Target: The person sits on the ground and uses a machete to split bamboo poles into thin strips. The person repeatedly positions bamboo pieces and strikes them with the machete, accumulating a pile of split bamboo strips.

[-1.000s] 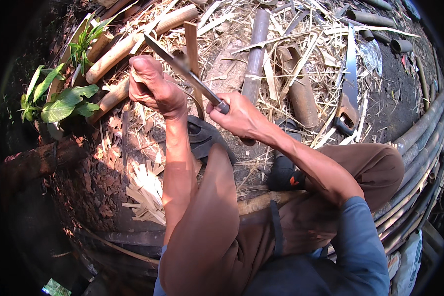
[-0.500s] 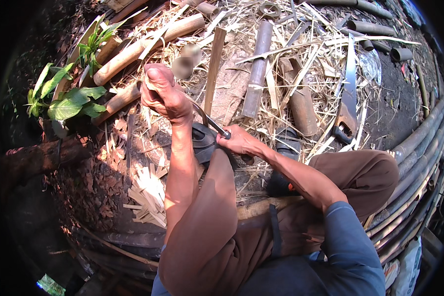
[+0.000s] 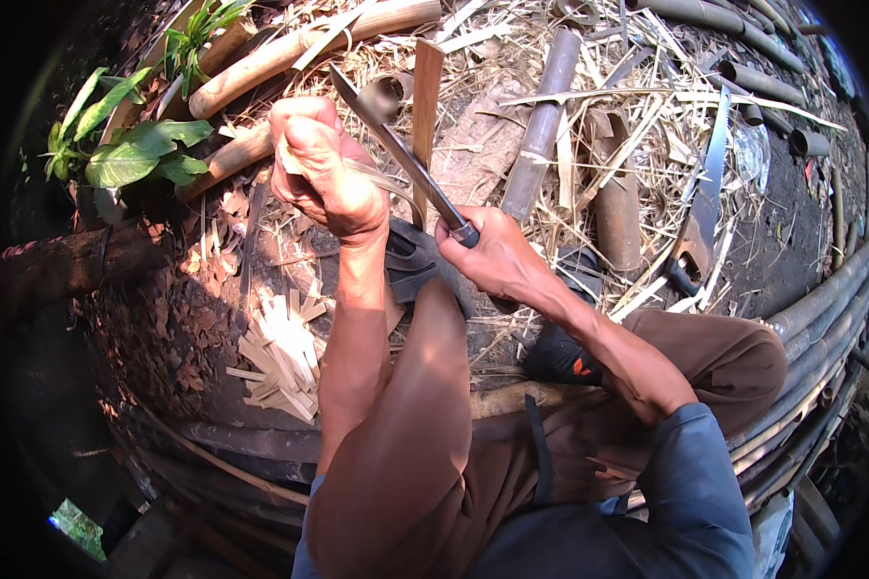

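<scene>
Long bamboo poles [image 3: 826, 299] lie stacked at the person's right. A saw [image 3: 713, 183] rests among the shavings, well apart from both hands. The knife [image 3: 406, 159] slants up and leftward, its handle wrapped tightly by the right hand [image 3: 500, 253]. Near the blade is a flat brown stick [image 3: 428, 116]. The left hand [image 3: 323, 179] makes a fist around a thin strip [image 3: 381, 180], which runs rightward to the knife; whether they touch, I cannot tell.

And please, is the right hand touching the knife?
Touching. The head view shows the right hand with its fingers closed around the handle of the knife, no gap between them.
</scene>
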The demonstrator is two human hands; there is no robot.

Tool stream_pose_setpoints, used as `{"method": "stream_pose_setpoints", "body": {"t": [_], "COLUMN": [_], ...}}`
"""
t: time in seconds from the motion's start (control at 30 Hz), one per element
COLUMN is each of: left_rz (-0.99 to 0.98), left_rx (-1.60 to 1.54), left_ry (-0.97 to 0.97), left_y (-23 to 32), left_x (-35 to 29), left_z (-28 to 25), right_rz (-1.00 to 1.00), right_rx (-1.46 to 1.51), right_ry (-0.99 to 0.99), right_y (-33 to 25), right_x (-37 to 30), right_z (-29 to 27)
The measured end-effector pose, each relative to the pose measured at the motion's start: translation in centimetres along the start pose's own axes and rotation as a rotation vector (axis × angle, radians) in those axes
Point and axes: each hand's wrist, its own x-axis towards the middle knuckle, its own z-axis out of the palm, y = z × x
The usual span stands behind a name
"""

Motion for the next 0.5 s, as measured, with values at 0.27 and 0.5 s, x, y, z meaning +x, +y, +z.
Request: {"method": "stream_pose_setpoints", "body": {"t": [0.27, 0.5], "left_rz": [-0.017, -0.020], "left_rx": [-0.011, -0.055], "left_ry": [0.046, 0.063], "left_y": [1.1, 0.1], "left_x": [-0.5, -0.3], "left_z": [0.7, -0.1], "right_rz": [0.378, 0.090], "right_rx": [0.095, 0.030], "right_ry": [-0.238, -0.081], "right_y": [7.8, 2.0], "right_x": [0.9, 0.0], "right_z": [1.7, 0.2]}}
